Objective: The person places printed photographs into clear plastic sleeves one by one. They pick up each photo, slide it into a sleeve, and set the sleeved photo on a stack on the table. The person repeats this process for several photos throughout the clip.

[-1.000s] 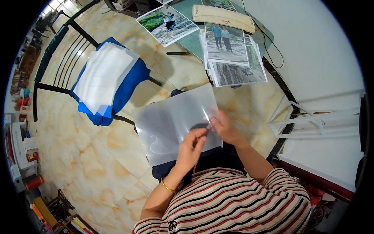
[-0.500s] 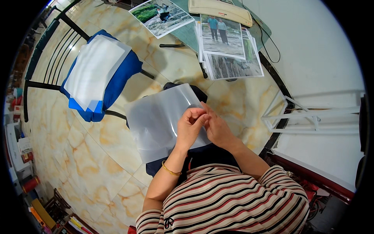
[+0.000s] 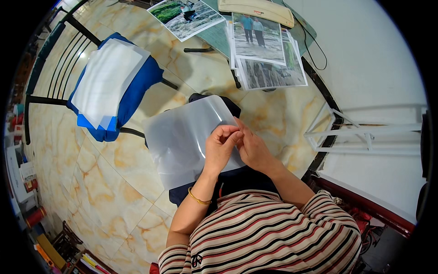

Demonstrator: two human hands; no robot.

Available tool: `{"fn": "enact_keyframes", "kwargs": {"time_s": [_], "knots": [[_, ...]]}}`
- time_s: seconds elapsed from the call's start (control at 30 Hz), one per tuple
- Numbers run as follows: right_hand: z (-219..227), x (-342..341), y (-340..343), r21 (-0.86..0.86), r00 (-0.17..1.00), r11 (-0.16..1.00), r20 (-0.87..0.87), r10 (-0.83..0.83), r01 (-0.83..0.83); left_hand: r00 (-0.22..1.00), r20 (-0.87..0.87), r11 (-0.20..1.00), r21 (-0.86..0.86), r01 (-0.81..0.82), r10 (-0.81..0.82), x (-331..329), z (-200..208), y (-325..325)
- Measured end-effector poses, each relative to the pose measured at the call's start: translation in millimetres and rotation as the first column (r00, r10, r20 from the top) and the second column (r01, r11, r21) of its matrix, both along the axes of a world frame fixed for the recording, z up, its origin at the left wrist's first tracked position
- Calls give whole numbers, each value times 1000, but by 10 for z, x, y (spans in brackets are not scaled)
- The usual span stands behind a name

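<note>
A translucent laminating pouch (image 3: 178,137) lies across my lap, its surface glossy and slightly wavy. At its right edge my left hand (image 3: 220,146) is closed, thumb and fingertips pinching the rim of the film. My right hand (image 3: 252,147) meets it there, also closed on the same edge, with the fingertips of both hands touching. The exact grip between the fingertips is partly hidden. Dark trousers show under the pouch.
A chair with a blue cushion (image 3: 137,98) at the left bears a stack of pouches (image 3: 107,75). Ahead, a green table (image 3: 219,39) holds printed photos (image 3: 273,73) and a cream laminator (image 3: 258,11) with a black cord. A white metal frame (image 3: 365,137) stands by the right wall.
The whole view has shifted slightly. My hands stay together at the pouch's right edge, with the fingertips a little closer around it.
</note>
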State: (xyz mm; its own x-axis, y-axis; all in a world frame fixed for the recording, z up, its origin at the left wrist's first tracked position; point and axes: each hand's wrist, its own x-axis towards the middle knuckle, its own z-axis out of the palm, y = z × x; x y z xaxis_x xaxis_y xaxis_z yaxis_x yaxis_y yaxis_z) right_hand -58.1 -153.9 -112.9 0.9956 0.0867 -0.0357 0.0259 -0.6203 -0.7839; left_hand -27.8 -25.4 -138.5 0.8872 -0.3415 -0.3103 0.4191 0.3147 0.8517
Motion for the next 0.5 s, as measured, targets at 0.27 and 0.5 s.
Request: {"fn": "enact_keyframes", "kwargs": {"time_s": [0.27, 0.5], "knots": [[80, -7, 10, -40, 1000, 999, 6, -8, 8, 999, -32, 997, 64, -32, 34, -27, -32, -14], [73, -49, -69, -78, 999, 997, 29, -18, 20, 1000, -5, 998, 64, -13, 14, -22, -65, 5]]}}
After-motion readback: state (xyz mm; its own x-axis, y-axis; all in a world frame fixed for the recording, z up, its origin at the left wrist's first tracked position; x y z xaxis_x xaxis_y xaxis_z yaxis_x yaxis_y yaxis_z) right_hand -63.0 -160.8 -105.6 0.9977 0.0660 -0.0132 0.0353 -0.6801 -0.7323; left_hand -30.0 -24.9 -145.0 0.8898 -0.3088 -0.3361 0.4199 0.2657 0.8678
